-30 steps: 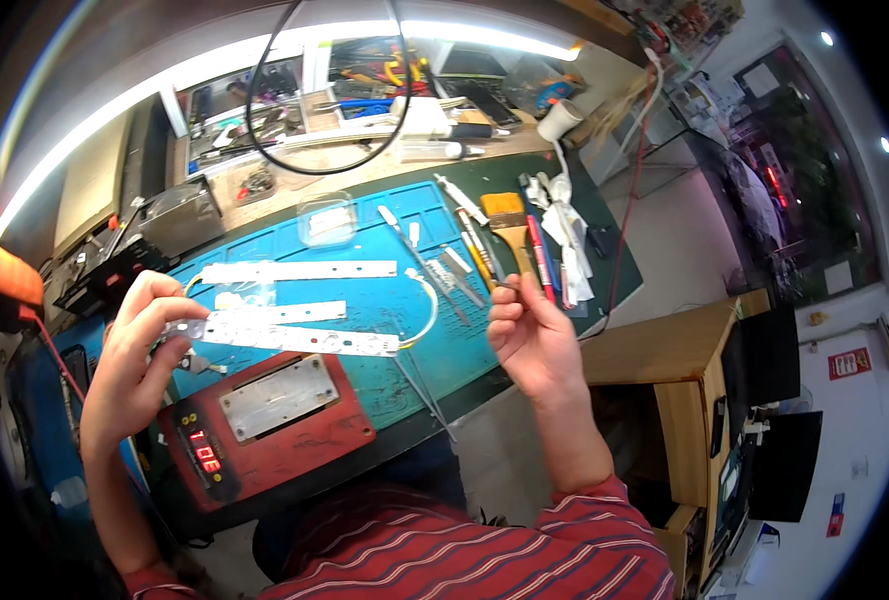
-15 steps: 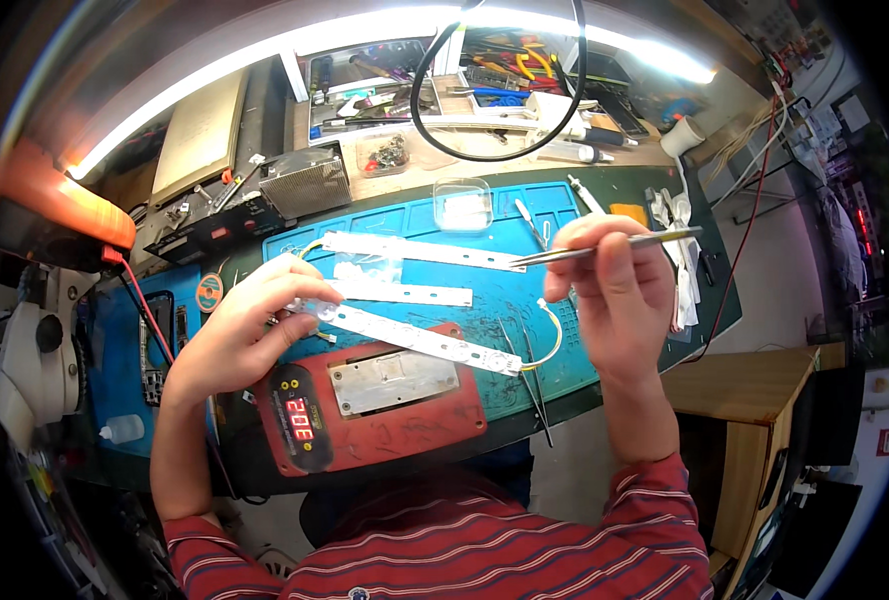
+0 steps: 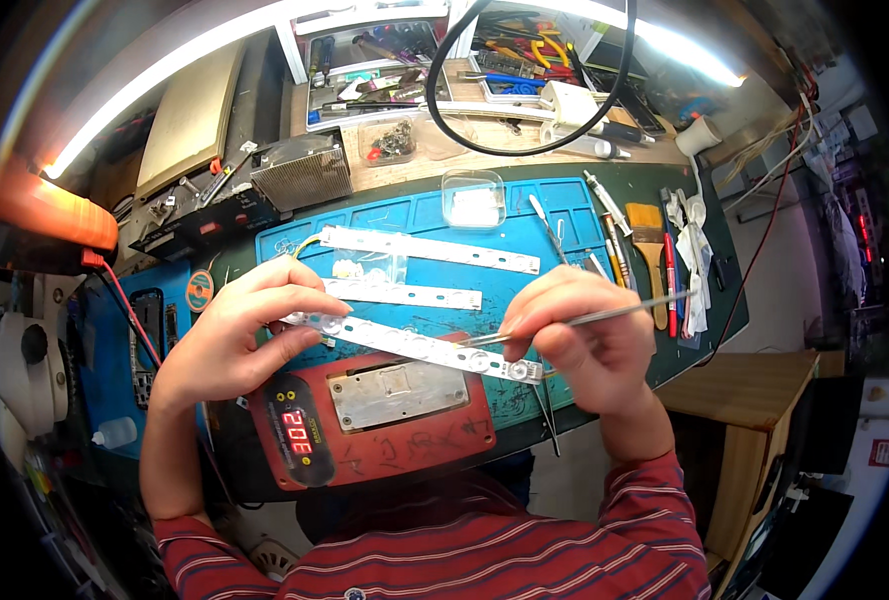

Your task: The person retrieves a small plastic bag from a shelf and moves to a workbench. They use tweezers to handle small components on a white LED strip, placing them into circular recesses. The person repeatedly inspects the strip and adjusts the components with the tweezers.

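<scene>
From where I stood, the right hand had just swung in: a second earlier it was well to the right of the red heating plate, then it lifted metal tweezers, and now their tips were at the white LED strip. To my eye, that took the work from fetching a tool to using it on the strip; whether the tips truly touched, I couldn't tell.

The strip was held at a slant above the plate's far edge. The left hand had kept its thumb and fingers clamped on the strip's left end. The right thumb and fingers were pinched together on the tweezers.

Beyond the plate lay a shorter strip, a longer one and a clear bag of small pale pieces.

As for writing, red digits glowed on the display at the plate's left end, and dark handwritten characters ran along its near side. I made out no brand on the strips.
</scene>
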Tool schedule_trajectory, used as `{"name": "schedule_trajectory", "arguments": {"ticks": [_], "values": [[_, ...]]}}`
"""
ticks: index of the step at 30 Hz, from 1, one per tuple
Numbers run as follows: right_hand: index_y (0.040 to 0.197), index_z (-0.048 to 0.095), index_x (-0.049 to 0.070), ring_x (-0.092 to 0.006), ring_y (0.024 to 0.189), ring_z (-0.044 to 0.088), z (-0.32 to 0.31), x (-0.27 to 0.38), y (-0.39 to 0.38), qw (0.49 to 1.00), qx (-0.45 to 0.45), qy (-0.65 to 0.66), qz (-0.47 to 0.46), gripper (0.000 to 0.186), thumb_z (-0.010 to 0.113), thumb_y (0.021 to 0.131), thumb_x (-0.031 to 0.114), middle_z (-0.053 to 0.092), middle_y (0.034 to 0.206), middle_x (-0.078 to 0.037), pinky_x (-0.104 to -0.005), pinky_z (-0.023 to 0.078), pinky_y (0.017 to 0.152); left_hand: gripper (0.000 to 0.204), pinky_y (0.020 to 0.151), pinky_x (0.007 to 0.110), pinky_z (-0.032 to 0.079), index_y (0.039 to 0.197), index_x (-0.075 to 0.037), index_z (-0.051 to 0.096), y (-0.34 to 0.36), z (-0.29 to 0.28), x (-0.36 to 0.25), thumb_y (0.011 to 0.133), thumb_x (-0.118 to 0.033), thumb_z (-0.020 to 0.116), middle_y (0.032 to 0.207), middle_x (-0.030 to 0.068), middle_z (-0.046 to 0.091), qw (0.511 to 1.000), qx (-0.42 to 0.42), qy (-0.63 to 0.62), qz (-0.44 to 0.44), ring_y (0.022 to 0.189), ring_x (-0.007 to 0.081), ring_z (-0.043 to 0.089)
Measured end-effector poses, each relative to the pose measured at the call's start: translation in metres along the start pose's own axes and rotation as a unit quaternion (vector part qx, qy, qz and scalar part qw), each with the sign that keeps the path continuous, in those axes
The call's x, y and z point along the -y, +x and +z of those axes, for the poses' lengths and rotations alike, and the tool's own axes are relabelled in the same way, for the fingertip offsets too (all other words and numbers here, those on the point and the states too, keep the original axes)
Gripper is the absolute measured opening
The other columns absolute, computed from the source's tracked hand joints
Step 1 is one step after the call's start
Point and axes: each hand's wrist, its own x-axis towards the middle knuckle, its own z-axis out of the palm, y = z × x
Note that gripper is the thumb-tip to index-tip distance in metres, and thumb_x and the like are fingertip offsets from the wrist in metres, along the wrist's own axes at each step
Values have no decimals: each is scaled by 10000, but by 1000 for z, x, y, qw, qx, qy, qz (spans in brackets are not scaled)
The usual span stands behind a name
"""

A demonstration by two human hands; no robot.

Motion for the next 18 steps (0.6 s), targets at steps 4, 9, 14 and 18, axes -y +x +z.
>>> {"name": "schedule_trajectory", "arguments": {"ticks": [4, 9, 14, 18], "values": [[996, 712, -41, -179, 736, 702, 6, 0, -2, 997, 15, -68, -29, 238, 671, 1024, 191, 725, 915, -161, -281, 569, 638, 330, 894, 338, 486, 1161, -49, 748, 3, 1, -1, 855, 63, 697, 1062, 75, 629, 1000, -5, -18, 7, 1027, 225, 616], [1032, 710, -36, -249, 805, 726, 1, 6, -1, 994, 38, -99, -13, 122, 738, 943, 43, 736, 910, -154, -323, 567, 680, 333, 871, 330, 495, 1158, -46, 755, 3, 0, 0, 855, 81, 700, 1041, 70, 650, 1000, -4, -22, 10, 996, 216, 626], [1029, 711, -26, -264, 790, 725, 2, 13, -1, 990, 64, -124, 10, 130, 752, 919, 30, 729, 906, -151, -328, 569, 673, 339, 860, 329, 496, 1164, -47, 761, 2, -1, 2, 854, 82, 708, 1040, 69, 658, 1000, -1, -18, 11, 990, 214, 626], [1031, 714, -10, -274, 785, 725, 5, 15, -1, 984, 72, -161, 8, 152, 770, 896, 33, 726, 914, -143, -332, 572, 663, 359, 862, 343, 512, 1191, -64, 761, 2, -2, 4, 864, 74, 707, 1049, 72, 661, 1000, 7, -9, 18, 998, 227, 640]]}}
